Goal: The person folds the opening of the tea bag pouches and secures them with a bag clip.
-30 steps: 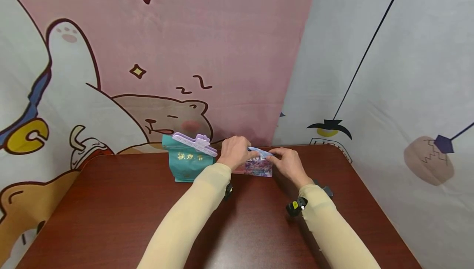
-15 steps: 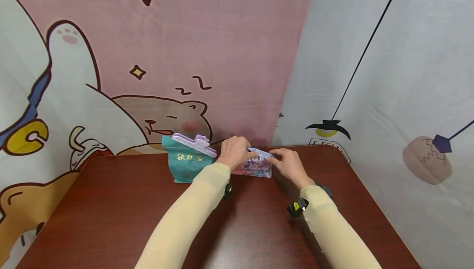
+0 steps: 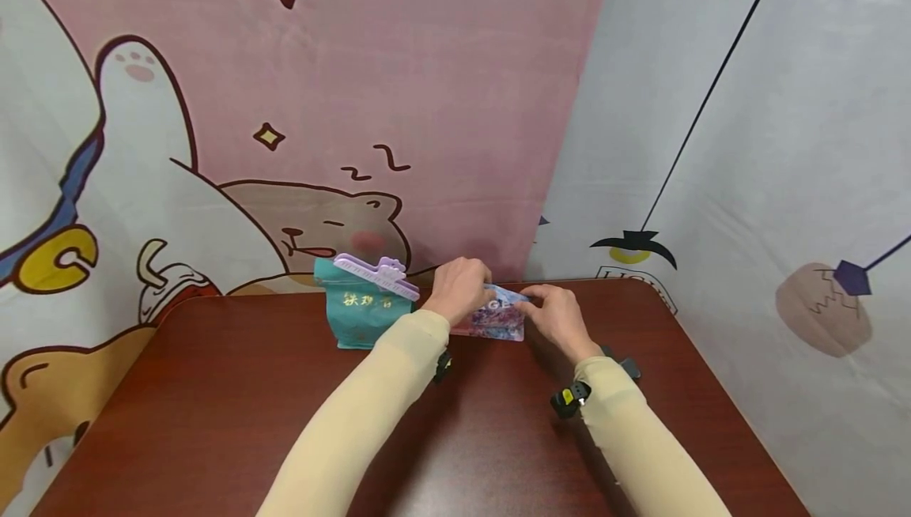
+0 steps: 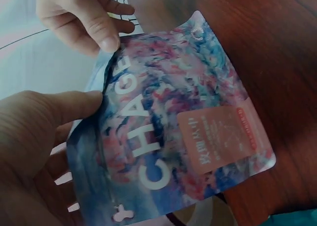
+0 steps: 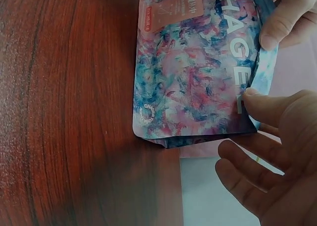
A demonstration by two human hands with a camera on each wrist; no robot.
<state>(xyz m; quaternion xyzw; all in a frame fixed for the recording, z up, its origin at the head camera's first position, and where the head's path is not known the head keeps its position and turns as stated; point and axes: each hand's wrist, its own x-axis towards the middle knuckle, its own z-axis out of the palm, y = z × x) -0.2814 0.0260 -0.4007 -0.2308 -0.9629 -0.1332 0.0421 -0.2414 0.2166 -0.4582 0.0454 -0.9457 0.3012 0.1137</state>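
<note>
A stand-up pouch (image 3: 498,323) with a blue and pink paint-like print, white "CHAGE" lettering and a pink label (image 4: 218,139) stands near the table's back edge. My left hand (image 3: 459,289) pinches its top edge on the left, thumb in front and fingers behind. On the right, my right hand (image 3: 558,315) pinches the same edge between thumb and index finger; its other fingers are spread loosely in the right wrist view. A dark gap runs along the pouch's top between the two thumbs, with a lighter blue strip behind it. The pouch's back is hidden.
Left of the pouch stands a teal bag (image 3: 366,319) with gold characters, a lilac sealing clip (image 3: 376,273) slanted across its top. Both are on a dark reddish wooden table (image 3: 213,406). A printed cloth wall (image 3: 463,106) rises behind the table, another side at right.
My left hand has shifted slightly right along the pouch's top edge, covering a bit more of the lettering. The right hand and the teal bag stay put.
</note>
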